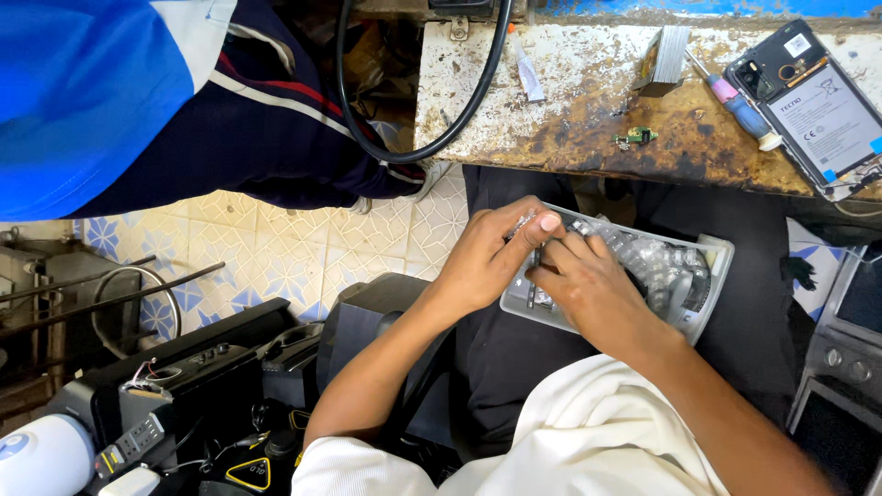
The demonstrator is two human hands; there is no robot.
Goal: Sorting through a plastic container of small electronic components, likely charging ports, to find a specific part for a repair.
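Lap — grey tray (717, 253) of bagged parts (657, 266)

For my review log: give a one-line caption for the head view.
Both hands, left hand and right hand, pick through small parts in a grey tray on the lap, below a worn workbench.

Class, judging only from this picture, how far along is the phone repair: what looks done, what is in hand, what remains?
Done: the phone lies opened on the bench, screwdriver beside it. In hand: left hand and right hand pick through the parts tray. Left: the small green board lies loose; phone not closed.
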